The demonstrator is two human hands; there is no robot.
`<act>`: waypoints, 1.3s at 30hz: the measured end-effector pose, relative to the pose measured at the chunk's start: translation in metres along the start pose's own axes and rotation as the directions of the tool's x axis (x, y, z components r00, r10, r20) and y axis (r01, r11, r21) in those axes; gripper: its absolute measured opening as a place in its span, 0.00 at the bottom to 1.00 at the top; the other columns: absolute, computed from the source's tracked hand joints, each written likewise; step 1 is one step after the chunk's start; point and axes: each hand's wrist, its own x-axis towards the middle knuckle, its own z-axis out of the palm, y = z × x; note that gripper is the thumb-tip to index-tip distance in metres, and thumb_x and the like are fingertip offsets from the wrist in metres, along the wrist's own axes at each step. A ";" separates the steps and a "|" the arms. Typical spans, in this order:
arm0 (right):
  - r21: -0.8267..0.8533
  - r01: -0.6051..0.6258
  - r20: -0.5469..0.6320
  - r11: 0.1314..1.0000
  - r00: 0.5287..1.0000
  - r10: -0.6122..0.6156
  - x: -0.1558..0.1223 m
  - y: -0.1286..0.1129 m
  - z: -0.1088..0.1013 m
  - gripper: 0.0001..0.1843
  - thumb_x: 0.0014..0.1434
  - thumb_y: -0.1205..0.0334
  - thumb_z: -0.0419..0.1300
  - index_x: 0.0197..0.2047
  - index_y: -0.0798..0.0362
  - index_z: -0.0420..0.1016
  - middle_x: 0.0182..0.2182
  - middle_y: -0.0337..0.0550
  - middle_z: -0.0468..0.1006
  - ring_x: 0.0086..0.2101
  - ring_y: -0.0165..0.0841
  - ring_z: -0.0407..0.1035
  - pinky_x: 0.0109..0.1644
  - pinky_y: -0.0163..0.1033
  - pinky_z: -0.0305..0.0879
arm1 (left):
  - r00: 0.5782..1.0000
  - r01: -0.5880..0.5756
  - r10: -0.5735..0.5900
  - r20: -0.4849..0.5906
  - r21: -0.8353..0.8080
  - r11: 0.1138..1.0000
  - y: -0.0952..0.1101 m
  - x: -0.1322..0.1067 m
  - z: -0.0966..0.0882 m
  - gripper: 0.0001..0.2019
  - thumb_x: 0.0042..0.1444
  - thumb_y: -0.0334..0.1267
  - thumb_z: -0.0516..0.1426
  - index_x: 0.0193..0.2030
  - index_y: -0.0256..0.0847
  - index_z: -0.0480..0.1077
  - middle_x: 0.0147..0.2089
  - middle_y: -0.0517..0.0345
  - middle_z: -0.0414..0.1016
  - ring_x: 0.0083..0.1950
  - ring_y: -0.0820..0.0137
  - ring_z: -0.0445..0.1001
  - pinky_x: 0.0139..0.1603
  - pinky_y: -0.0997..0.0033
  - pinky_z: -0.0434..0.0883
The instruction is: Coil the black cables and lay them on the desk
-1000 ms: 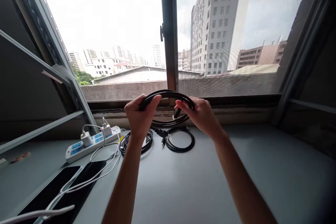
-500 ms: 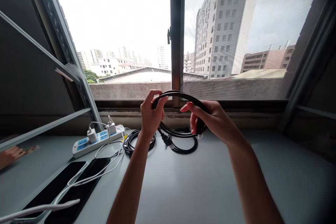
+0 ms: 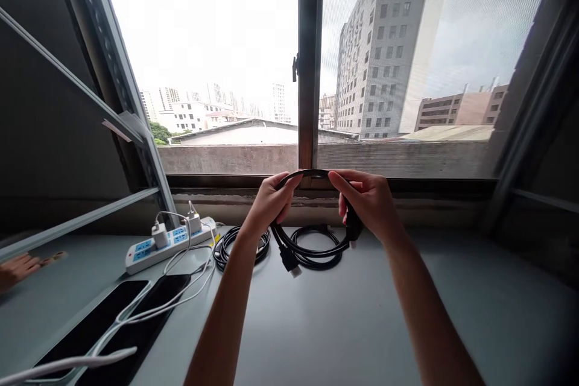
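Note:
A looped black cable (image 3: pixel 313 173) is held up in front of me, over the table by the window sill. My left hand (image 3: pixel 271 202) pinches the upper left of the loop between thumb and fingers. On the upper right, my right hand (image 3: pixel 365 196) is closed round the same loop. One plug with a light metal tip (image 3: pixel 289 260) hangs at the loop's lower left; it looks like an HDMI connector. Another dark connector (image 3: pixel 353 226) hangs just under my right fingers. Behind the held loop, a second coiled black cable (image 3: pixel 319 264) lies on the table.
Left of it rests another black cable coil (image 3: pixel 221 253). A white power strip (image 3: pixel 169 245) with two plugged-in chargers stands farther left. Two dark phones (image 3: pixel 97 325) with white cables lie at front left. Another person's hand (image 3: pixel 18 270) is at the far left edge.
My right hand has shifted its grip up to the top of the loop, its fingers closing on it. Both hands and the loop sit slightly lower, and the hanging plug shows more fully.

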 end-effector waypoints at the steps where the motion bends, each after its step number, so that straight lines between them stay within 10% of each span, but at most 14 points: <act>1: 0.045 -0.018 0.015 0.999 1.000 0.018 0.001 0.000 -0.001 0.24 0.52 0.43 0.61 0.41 0.56 0.77 0.11 0.32 0.66 0.11 0.26 0.59 0.13 0.30 0.55 | 0.999 0.021 -0.020 0.037 -0.036 0.999 0.003 -0.002 -0.001 0.19 0.55 0.50 0.55 0.23 0.41 0.54 0.14 0.72 0.50 0.09 0.84 0.49 0.12 0.77 0.45; 7: 0.126 -0.036 0.125 0.991 0.992 0.021 0.002 -0.003 -0.005 0.23 0.54 0.40 0.58 0.26 0.54 0.69 0.08 0.29 0.60 0.09 0.23 0.53 0.12 0.28 0.50 | 0.966 0.141 -0.087 0.242 -0.212 0.967 0.008 -0.006 -0.004 0.24 0.51 0.51 0.58 0.19 0.40 0.50 0.13 0.71 0.46 0.10 0.85 0.48 0.10 0.79 0.41; 12: 0.129 -0.085 0.180 0.988 0.982 0.061 0.003 -0.001 -0.007 0.22 0.56 0.41 0.56 0.32 0.54 0.72 0.12 0.31 0.62 0.10 0.23 0.54 0.12 0.29 0.49 | 0.956 0.190 -0.107 0.274 -0.297 0.936 0.006 -0.005 0.003 0.28 0.50 0.59 0.56 0.18 0.40 0.46 0.13 0.71 0.42 0.10 0.85 0.44 0.11 0.79 0.38; 17: -0.337 0.177 -0.164 0.925 0.956 -0.243 0.004 0.004 -0.003 0.21 0.56 0.48 0.60 0.50 0.49 0.72 0.34 0.40 0.75 0.19 0.25 0.65 0.19 0.31 0.60 | 0.979 0.198 -0.162 0.126 -0.377 0.905 0.008 -0.002 0.013 0.27 0.55 0.51 0.55 0.17 0.40 0.44 0.13 0.71 0.41 0.10 0.86 0.43 0.11 0.78 0.38; 20: -0.607 0.253 -0.097 0.754 0.918 -0.386 0.003 0.007 0.002 0.22 0.54 0.56 0.63 0.53 0.46 0.70 0.43 0.42 0.73 0.31 0.32 0.70 0.28 0.34 0.66 | 0.984 0.165 -0.178 0.010 -0.433 0.886 0.013 -0.002 0.017 0.26 0.56 0.49 0.54 0.17 0.40 0.44 0.12 0.71 0.40 0.10 0.85 0.43 0.11 0.77 0.39; 25: -0.749 0.242 -0.027 0.617 0.919 -0.393 0.005 0.014 0.003 0.26 0.57 0.72 0.53 0.58 0.44 0.66 0.45 0.41 0.72 0.38 0.36 0.70 0.31 0.36 0.67 | 0.977 0.174 -0.210 -0.021 -0.487 0.856 0.020 -0.004 0.016 0.21 0.54 0.44 0.54 0.18 0.41 0.46 0.11 0.72 0.40 0.09 0.84 0.42 0.09 0.78 0.41; 31: -0.631 0.342 0.084 0.696 0.922 -0.378 0.008 0.020 -0.002 0.25 0.61 0.73 0.47 0.60 0.48 0.63 0.47 0.43 0.73 0.36 0.35 0.71 0.33 0.36 0.67 | 0.989 0.129 -0.151 -0.004 -0.491 0.861 0.018 -0.004 0.013 0.19 0.50 0.39 0.55 0.18 0.41 0.47 0.12 0.72 0.41 0.10 0.84 0.44 0.08 0.79 0.42; 39: -0.736 0.156 0.031 0.659 0.980 -0.197 0.011 0.037 0.002 0.21 0.64 0.66 0.48 0.60 0.46 0.60 0.30 0.39 0.75 0.26 0.34 0.70 0.25 0.34 0.56 | 0.981 0.188 -0.144 0.133 -0.432 0.882 -0.002 0.004 0.020 0.22 0.51 0.44 0.56 0.18 0.41 0.46 0.13 0.72 0.42 0.10 0.85 0.44 0.09 0.80 0.43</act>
